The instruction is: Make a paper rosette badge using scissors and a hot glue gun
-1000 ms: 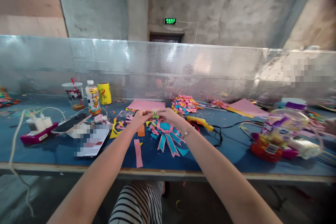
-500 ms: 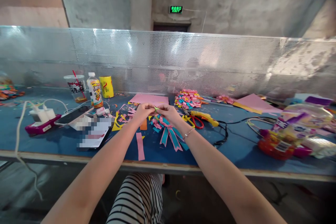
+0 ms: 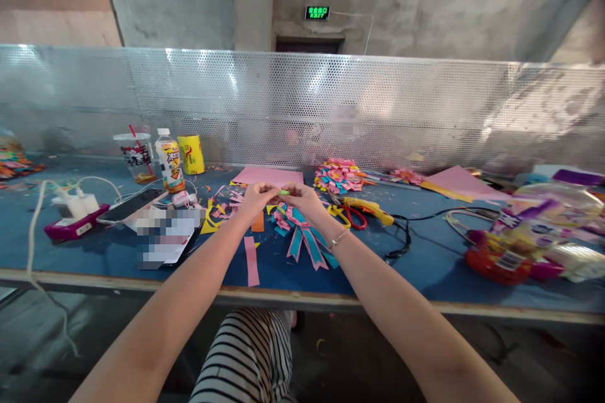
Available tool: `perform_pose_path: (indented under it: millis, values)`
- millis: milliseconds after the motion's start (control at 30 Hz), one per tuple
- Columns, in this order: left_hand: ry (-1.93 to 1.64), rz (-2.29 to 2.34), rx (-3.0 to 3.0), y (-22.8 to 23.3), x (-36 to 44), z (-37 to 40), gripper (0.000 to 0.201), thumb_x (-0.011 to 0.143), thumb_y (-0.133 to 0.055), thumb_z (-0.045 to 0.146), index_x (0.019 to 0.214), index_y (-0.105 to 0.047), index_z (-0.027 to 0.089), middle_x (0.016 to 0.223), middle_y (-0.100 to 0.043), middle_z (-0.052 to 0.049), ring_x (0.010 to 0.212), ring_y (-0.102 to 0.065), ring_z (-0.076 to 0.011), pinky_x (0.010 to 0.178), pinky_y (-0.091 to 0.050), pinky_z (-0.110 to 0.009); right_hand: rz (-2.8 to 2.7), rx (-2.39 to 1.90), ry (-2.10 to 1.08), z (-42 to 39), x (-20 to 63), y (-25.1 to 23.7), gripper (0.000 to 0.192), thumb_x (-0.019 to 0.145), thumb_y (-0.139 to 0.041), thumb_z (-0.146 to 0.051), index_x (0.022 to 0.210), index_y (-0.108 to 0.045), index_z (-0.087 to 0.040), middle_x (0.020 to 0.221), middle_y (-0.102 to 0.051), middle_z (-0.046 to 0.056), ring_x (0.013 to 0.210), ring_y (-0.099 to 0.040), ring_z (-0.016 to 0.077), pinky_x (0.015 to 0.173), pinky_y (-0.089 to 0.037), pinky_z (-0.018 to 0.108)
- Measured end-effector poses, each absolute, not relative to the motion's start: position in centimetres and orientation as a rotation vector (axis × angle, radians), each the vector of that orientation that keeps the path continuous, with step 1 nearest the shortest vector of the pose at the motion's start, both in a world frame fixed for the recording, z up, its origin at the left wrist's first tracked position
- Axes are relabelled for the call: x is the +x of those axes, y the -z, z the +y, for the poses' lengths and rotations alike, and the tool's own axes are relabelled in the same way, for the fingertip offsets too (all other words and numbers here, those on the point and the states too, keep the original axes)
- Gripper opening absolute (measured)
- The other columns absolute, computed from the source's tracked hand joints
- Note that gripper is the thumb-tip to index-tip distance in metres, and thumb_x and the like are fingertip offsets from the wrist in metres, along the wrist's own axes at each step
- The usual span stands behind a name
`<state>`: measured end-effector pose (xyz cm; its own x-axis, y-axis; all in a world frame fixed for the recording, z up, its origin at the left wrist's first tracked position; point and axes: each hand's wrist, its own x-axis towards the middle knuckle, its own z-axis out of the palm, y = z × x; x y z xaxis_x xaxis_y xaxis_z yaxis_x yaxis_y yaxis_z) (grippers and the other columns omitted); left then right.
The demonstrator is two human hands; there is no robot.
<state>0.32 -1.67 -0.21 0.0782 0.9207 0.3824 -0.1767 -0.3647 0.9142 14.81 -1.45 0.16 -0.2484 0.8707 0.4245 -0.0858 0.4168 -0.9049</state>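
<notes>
Hands (image 3: 283, 196) pinch green paper bit (image 3: 284, 191)

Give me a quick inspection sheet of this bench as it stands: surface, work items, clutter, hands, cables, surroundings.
Surface: blue table strewn with paper scraps.
Job's things: small green paper piece pinched between both hands, above a pink and blue rosette lying flat.
Clutter: pink strip, pink sheet, pile of paper flowers, scissors, yellow glue gun, bottle, cup with straw, yellow can, phone.
Hands: left hand and right hand, fingertips meeting on the green piece.
Cables: black cable; white charger cable hanging off the edge.
Surroundings: perforated metal screen, exit sign.
</notes>
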Motion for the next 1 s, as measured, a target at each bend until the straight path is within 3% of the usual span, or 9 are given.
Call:
perform_pose_path:
  millis: [533, 1000]
  values:
    - [-1.432, 0.811, 1.445, 0.41, 0.34, -1.49, 0.032, 0.061, -0.068, 0.042, 0.073, -0.060, 0.013, 0.064, -0.064, -0.002, 0.058, -0.059, -0.0115, 0.062, -0.050, -0.026, -1.559, -0.798, -1.005, -1.56, 14.99, -0.53, 0.023, 0.063, -0.065, -0.039, 0.070, -0.063, -0.017, 0.062, -0.062, 0.000, 0.057, -0.055, 0.0098, 0.054, -0.042, 0.022]
    - [-1.432, 0.806, 1.438, 0.37, 0.31, -1.53, 0.031, 0.061, -0.068, 0.042, 0.071, -0.060, 0.013, 0.061, -0.061, 0.000, 0.057, -0.058, -0.0107, 0.061, -0.050, -0.026, -1.586, -0.799, -0.942, -1.58, 15.02, -0.55, 0.024, 0.058, -0.070, -0.037, 0.068, -0.061, -0.017, 0.058, -0.060, -0.002, 0.055, -0.054, 0.0098, 0.055, -0.042, 0.023]
